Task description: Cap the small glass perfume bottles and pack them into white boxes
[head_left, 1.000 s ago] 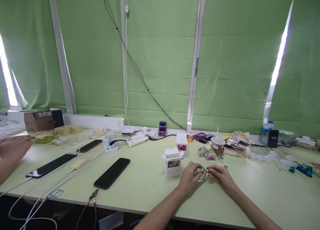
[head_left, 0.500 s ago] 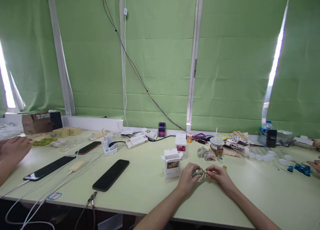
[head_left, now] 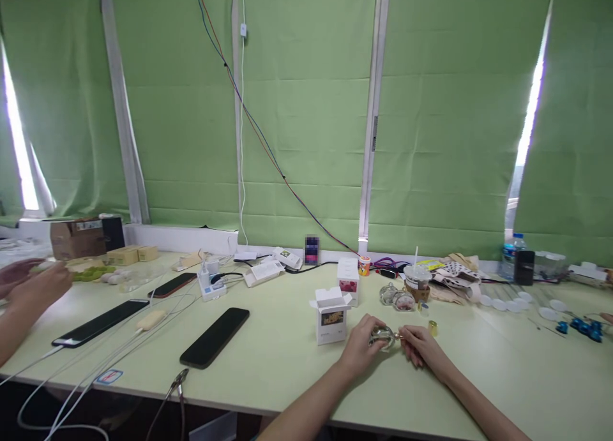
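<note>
My left hand (head_left: 359, 346) is closed round a small, clear glass bottle (head_left: 383, 337), which lies on its side with its neck to the right. At the neck, the fingers of my right hand (head_left: 424, 348) are pinched together on its narrow metallic end; the fingertips partly hide it. Left of the bottle stands a white box (head_left: 330, 323) with its top flaps up and a dark picture on its front. A small gold cap (head_left: 433, 328) is on the table just beyond my right hand. Two more round glass bottles (head_left: 403, 300) rest farther back.
Behind the open box is another white box (head_left: 348, 281) with a red picture. A drink cup (head_left: 416, 278) with a straw stands behind the bottles. Phones (head_left: 215, 337) and cables lie left. A co-worker's hands (head_left: 38, 284) are far left; blue pieces (head_left: 587, 328) lie right.
My right hand's fingers have curled in more at the bottle's neck, and the gold cap shows more fully. The co-worker's hands at the left have shifted. The view has moved slightly.
</note>
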Available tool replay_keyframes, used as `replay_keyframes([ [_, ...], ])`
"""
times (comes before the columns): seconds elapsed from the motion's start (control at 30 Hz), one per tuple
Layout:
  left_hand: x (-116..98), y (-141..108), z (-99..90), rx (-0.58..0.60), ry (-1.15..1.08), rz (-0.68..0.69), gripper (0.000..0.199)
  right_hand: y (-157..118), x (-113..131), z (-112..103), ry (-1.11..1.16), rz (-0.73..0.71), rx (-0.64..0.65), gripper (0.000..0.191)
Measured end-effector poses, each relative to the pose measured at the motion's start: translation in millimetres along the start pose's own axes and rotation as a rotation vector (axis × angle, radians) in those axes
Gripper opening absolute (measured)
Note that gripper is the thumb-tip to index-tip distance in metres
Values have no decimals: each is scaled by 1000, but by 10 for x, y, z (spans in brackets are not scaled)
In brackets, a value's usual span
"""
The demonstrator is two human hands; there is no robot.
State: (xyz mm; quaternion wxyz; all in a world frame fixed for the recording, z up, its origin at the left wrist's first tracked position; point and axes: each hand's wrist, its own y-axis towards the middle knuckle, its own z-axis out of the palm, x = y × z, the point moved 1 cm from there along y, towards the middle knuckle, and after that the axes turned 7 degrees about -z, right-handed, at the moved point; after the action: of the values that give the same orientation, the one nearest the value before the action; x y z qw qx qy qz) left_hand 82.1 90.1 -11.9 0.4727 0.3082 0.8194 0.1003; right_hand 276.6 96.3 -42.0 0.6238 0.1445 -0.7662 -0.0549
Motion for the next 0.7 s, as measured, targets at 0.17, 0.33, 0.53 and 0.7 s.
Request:
replay_keyframes([
  [0.17, -37, 8, 3, 15, -35, -8, 27, 0, -11, 6, -27, 35, 5, 63],
  [0.33, -13, 35, 34, -10, -92, -53, 26, -19, 22, 7, -23, 42, -25, 67],
  [0.53, 58, 68, 47, -87, -141, -143, 25, -39, 148, -50, 71, -141, -152, 56],
  [0.7, 0, 45, 37, -55, -73, -102, 25, -36, 131, -75, -66, -271, -78, 34],
])
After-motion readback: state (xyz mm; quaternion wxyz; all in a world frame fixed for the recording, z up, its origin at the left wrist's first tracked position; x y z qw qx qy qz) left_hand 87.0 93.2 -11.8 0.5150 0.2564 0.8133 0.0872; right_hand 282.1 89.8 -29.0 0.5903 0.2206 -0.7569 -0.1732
